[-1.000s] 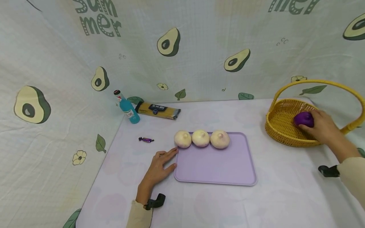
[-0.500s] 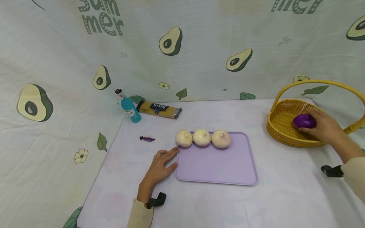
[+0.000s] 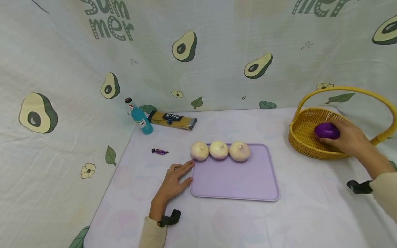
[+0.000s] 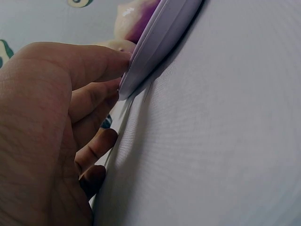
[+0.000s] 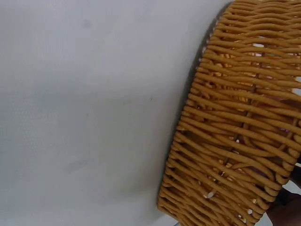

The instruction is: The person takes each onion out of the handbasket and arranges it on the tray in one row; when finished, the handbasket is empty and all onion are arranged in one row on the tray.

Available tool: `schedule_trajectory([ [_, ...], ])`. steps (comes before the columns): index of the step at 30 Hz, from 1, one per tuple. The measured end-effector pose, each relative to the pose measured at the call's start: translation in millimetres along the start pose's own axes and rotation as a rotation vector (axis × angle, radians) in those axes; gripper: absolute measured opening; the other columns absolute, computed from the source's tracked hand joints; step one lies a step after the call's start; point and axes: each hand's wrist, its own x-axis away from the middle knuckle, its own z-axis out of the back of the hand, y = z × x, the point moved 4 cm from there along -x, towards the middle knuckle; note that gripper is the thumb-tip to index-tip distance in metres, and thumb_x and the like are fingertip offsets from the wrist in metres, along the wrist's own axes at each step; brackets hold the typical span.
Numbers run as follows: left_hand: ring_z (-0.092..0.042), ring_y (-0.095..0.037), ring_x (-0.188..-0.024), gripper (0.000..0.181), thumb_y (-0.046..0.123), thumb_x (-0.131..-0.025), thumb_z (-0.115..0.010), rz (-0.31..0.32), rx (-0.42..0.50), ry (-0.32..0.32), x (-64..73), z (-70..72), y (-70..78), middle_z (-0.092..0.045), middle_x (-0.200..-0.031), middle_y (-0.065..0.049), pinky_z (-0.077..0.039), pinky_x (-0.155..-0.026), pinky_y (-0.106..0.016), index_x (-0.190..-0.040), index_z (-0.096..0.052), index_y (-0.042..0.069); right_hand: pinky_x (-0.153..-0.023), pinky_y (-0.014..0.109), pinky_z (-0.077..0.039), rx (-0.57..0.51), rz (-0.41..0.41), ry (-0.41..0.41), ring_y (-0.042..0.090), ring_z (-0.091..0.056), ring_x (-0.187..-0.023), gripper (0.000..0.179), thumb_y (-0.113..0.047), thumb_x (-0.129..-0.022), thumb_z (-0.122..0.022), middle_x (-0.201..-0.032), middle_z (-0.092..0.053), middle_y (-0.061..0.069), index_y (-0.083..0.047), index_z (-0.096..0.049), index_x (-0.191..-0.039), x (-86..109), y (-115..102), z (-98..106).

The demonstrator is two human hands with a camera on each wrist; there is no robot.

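My right hand (image 3: 348, 136) grips a round purple turnip (image 3: 326, 131) inside the yellow wicker basket (image 3: 305, 148), with the thumb on its near side. In the right wrist view the basket's woven wall (image 5: 235, 127) hides most of this hand and the turnip. My left hand (image 3: 172, 181) lies at the left edge of the lilac tray (image 3: 235, 182), its fingers fairly straight and fingertips at the rim. Along the tray's far edge stand three whitish turnips (image 3: 219, 150) in a row. The left wrist view shows purple on the lower side of one turnip (image 4: 134, 21).
A small purple-wrapped candy (image 3: 159, 151) lies left of the tray. Farther back are a blue bottle (image 3: 142, 120) and a yellow pasta packet (image 3: 173, 120), near the avocado-print cloth (image 3: 217, 86). The basket's tall handle (image 3: 344, 89) arches over its opening.
My right hand has shifted the purple turnip slightly left within the basket. My left hand stays at the tray's edge, and the turnips on the tray keep their places.
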Motion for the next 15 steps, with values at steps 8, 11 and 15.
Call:
schedule_trajectory([
  [8,-0.041,-0.022,-0.122,0.055,0.042,-0.096,-0.063,-0.011,-0.011,0.002,-0.4,-0.5,-0.4,-0.04,-0.154,0.02,-0.031,-0.102,-0.054,-0.149,-0.05,0.03,-0.096,0.076,-0.025,0.003,0.022,0.01,0.066,-0.027,-0.122,0.087,-0.042,-0.093,-0.069,-0.142,-0.024,0.045,0.011,-0.027,-0.148,2.6,-6.5,-1.0],
  [11,-0.042,-0.022,-0.122,0.055,0.042,-0.096,-0.063,-0.022,-0.01,0.001,-0.3,-0.8,0.0,-0.04,-0.154,0.018,-0.031,-0.101,-0.054,-0.149,-0.051,0.03,-0.096,0.076,-0.026,0.006,0.041,0.019,0.065,-0.029,-0.12,0.086,-0.041,-0.092,-0.07,-0.14,-0.027,0.045,0.013,-0.029,-0.146,4.8,-9.3,-1.2],
  [15,-0.042,-0.021,-0.122,0.055,0.041,-0.096,-0.063,-0.02,-0.012,0.003,0.5,-0.3,0.0,-0.04,-0.154,0.019,-0.032,-0.101,-0.054,-0.149,-0.05,0.031,-0.095,0.075,-0.028,0.002,0.048,0.036,0.064,-0.03,-0.12,0.086,-0.041,-0.093,-0.069,-0.139,-0.028,0.044,0.012,-0.029,-0.147,6.3,-15.4,0.9],
])
